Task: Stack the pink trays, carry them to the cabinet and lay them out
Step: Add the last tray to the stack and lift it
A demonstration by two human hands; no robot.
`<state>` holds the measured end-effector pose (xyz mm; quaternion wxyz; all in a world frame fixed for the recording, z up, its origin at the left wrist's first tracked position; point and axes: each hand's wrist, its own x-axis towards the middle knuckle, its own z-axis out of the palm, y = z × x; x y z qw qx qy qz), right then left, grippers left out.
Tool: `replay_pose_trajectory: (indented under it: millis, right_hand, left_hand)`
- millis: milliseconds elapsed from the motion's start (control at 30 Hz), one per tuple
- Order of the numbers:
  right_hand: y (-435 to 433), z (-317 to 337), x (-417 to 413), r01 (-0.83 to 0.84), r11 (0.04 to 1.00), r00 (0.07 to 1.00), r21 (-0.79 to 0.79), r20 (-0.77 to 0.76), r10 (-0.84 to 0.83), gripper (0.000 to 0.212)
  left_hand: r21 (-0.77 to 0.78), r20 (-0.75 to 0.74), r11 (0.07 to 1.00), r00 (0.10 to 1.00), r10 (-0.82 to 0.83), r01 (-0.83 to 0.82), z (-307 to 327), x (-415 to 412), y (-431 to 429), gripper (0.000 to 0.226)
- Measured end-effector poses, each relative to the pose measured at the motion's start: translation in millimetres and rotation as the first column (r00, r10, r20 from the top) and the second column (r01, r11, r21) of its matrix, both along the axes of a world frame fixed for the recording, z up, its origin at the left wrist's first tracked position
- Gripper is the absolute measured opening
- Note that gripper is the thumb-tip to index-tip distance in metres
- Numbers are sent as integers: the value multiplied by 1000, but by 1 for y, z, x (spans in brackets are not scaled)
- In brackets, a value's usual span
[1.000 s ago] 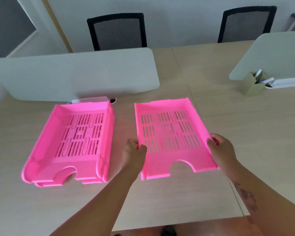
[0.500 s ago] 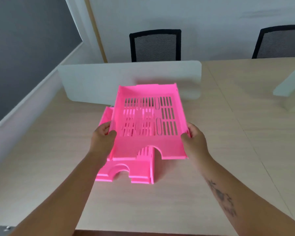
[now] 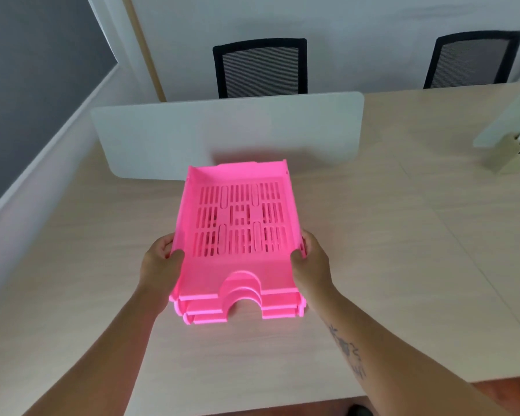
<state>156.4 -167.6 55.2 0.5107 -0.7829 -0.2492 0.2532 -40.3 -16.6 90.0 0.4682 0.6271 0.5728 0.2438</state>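
Closest in, two bare forearms are stretched out over the desk (image 3: 403, 265), and a dark tattoo (image 3: 347, 352) can be seen on the right one. The left hand (image 3: 161, 265) is clamped on the left wall of the top tray (image 3: 237, 265), thumb hooked over the rim and onto the inside, the other fingers tucked under the outer side. Same deal on the other side: the right hand (image 3: 311, 265) is wrapped around the right wall, thumb on the inner edge, fingers curled round the outside.

The top tray is nested on the stack of pink trays (image 3: 276, 310), whose front lips with the half-round cutouts are stepped out below it, pretty neatly lined up. Whether the stack is resting flat on the desk or lifted a bit can't really be told, though its near edge looks to be down on the wood.

Just behind the trays, a white divider panel (image 3: 192, 130) is stood upright across the desk. Off to the right a cardboard pen holder (image 3: 511, 154) is parked beside a second panel. Farthest back, two black mesh chairs (image 3: 260, 69) are lined up against the pale wall.
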Motion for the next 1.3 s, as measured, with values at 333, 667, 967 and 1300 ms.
replay_pose_trajectory:
  millis: [333, 667, 967, 1300]
  right_hand:
    - [-26, -23, -15, -33, 985, 999, -168, -19, 30, 41]
    - [-23, -26, -22, -9, 982, 1000, -189, 13, 12, 29]
    - [-21, -24, -22, 13, 991, 994, -131, -107, -27, 37]
    - [-21, -30, -28, 21, 995, 982, -102, -185, -39, 41]
  left_hand:
    - [-115, -11, 993, 1000, -21, 19, -29, -24, -22, 34]
    - [-101, 40, 994, 999, -25, 29, -41, -31, -21, 37]
    - [-89, 52, 996, 998, 22, -17, -57, -36, -23, 17]
    - [-124, 110, 991, 992, 63, -49, -67, -38, -22, 23]
